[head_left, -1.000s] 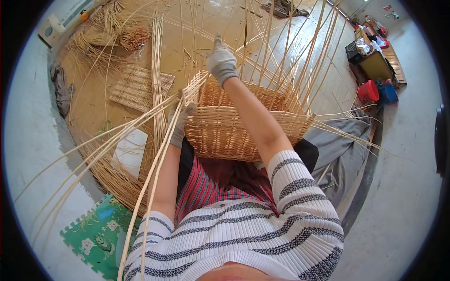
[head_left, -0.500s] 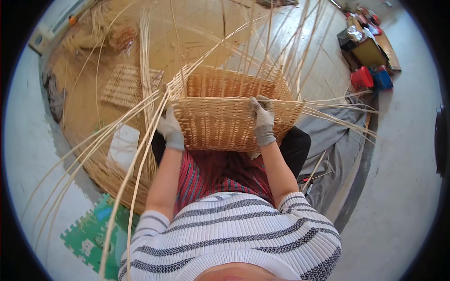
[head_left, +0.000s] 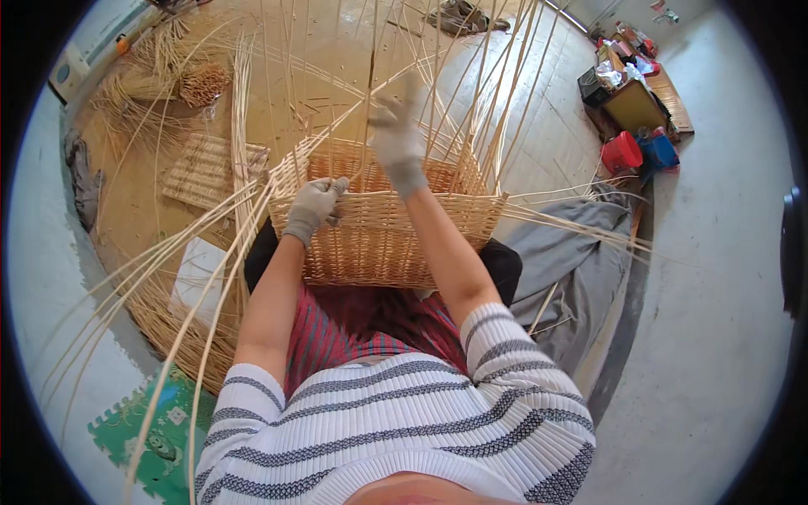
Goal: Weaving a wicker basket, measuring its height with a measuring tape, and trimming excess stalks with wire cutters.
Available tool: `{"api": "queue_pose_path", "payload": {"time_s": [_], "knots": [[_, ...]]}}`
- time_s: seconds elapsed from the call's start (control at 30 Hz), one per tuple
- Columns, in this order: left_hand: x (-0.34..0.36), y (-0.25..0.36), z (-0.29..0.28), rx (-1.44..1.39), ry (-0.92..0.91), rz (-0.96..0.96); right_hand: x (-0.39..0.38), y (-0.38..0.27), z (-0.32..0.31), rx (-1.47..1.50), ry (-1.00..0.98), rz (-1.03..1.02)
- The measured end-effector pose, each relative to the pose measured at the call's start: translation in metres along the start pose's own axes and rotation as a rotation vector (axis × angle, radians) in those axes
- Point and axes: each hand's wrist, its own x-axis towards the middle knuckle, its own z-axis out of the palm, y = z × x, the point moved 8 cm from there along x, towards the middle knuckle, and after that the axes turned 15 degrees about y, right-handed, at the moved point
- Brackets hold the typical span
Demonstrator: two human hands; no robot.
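Observation:
A rectangular woven wicker basket [head_left: 391, 240] rests at my lap, with long pale rods [head_left: 501, 63] standing up from its sides and others trailing out to left and right. My left hand [head_left: 313, 206], in a pale grey glove, grips the near rim left of the middle, fingers wrapped over the weave. My right hand [head_left: 397, 139], gloved the same way, is raised over the basket among the upright rods. Its fingers are smeared by motion, so what they hold, if anything, is unclear.
Rod bundles [head_left: 202, 84] and a woven mat [head_left: 189, 177] lie on the left floor, near a white board [head_left: 194, 278] and green foam mat [head_left: 160, 429]. Grey cloth [head_left: 564, 286] lies at right. Red [head_left: 621, 151] and blue containers [head_left: 655, 151] stand by a cluttered low bench [head_left: 635, 105].
Since half a second ago, my left hand moved up and right along the rim. My right hand left the near rim and rose over the basket, again high as it was a second ago.

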Motion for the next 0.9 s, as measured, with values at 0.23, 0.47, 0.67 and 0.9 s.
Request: {"api": "queue_pose_path", "payload": {"time_s": [0.23,0.47,0.67,0.9], "knots": [[-0.047,0.054,-0.019,0.036,0.601,0.62,-0.148,0.109,-0.184,0.332,0.468,0.733],[-0.036,0.049,0.112,0.106,-0.193,0.173,-0.09,0.047,-0.173,0.068,0.558,0.542],[-0.028,0.029,0.108,0.05,-0.027,0.042,0.024,0.002,-0.088,-0.21,0.088,-0.188],[-0.059,0.08,0.101,-0.03,0.286,0.596,-0.117,0.079,-0.279,0.194,0.584,0.774]]}}
